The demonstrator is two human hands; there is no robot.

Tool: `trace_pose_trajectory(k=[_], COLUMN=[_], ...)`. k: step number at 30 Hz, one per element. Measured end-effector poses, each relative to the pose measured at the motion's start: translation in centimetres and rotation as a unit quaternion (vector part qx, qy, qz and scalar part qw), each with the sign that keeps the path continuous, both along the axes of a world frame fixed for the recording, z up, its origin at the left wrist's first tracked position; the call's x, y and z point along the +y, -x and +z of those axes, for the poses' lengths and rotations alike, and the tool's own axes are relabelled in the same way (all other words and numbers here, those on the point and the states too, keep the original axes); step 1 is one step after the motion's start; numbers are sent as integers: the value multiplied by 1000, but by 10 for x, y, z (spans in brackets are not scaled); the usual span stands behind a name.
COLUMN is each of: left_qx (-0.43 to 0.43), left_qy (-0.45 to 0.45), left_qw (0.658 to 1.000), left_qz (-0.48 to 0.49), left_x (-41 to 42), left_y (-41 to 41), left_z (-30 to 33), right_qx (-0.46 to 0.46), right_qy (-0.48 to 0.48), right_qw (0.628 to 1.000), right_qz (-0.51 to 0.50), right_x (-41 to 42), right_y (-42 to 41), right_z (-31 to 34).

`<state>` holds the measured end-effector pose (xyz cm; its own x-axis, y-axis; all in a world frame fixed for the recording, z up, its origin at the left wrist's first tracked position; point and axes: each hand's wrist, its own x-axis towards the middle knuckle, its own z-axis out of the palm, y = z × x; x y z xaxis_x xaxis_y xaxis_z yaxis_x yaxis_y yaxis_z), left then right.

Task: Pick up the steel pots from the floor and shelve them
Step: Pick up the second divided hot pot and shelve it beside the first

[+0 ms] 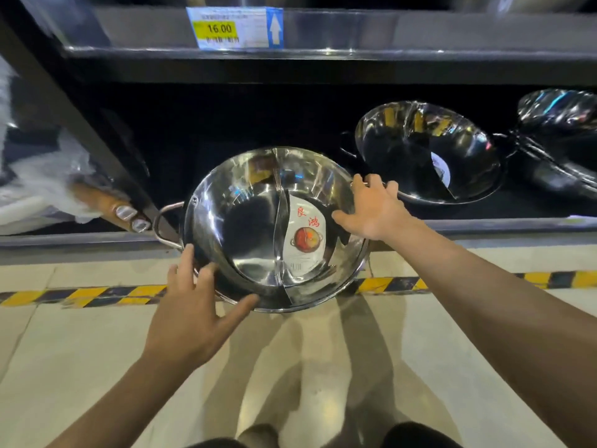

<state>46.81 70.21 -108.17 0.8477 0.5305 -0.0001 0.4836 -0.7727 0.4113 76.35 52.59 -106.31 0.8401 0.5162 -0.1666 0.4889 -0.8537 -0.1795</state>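
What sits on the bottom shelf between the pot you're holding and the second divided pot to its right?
Nothing but bare dark shelf between held pot and second pot, in the head view.

divided steel pot (255, 227) (labelled) tilted at shelf edge (484, 225).

1. Your left arm comes up from the lower left of the frame, bare, with the wrist nearly straight.
2. Your left hand (187, 313), left of centre, has its fingers spread, fingertips on the near rim of the steel pot (252, 221) and thumb stretched right along that rim.
3. Your right arm runs from the right edge diagonally toward centre, bare to the wrist.
4. Your right hand (376, 210), right of centre, lies palm down over the pot's right rim, fingers curled over the edge and thumb pointing left inside it.
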Motion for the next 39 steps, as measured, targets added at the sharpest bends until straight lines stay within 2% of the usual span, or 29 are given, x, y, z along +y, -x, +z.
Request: trace_pose_trajectory(k=[6,9,15,18,22,24,26,28,32,36,39], left_qx=[46,32,50,77,121,132,136,133,94,31,33], left_qy=[-36,-48,-60,-75,-63,-60,-78,-105,-112,-97,-139], left_qw=[998,997,996,994,991,989,987,986,989,995,990], left_qz=[-22,-44,-32,-22,16,29,25,10,11,1,-20], left_x=[-3,5,14,21,27,30,32,36,46,40,34], left_y=[-6,-7,-17,-26,-49,-60,-67,-72,-70,-58,-58], left_z=[-8,-7,0,0,3,5,8,10,14,12,8], right_qx=[19,16,28,33,-21,1,41,35,-43,0,-38], right_qy=[4,-1,-11,-8,-49,-66,-27,-4,-13,-22,-1], right_qw=[998,997,996,998,998,998,999,998,998,1000,999], right_qz=[54,72,89,61,23,7,23,50,38,6,27], right_x=[-9,-7,-5,-5,-34,-54,-61,-53,-21,-3,5], right_y=[-10,-15,-26,-19,38,86,126,142,122,89,70], right_z=[5,5,4,9,12,3,-11,-23,-21,-11,-4])
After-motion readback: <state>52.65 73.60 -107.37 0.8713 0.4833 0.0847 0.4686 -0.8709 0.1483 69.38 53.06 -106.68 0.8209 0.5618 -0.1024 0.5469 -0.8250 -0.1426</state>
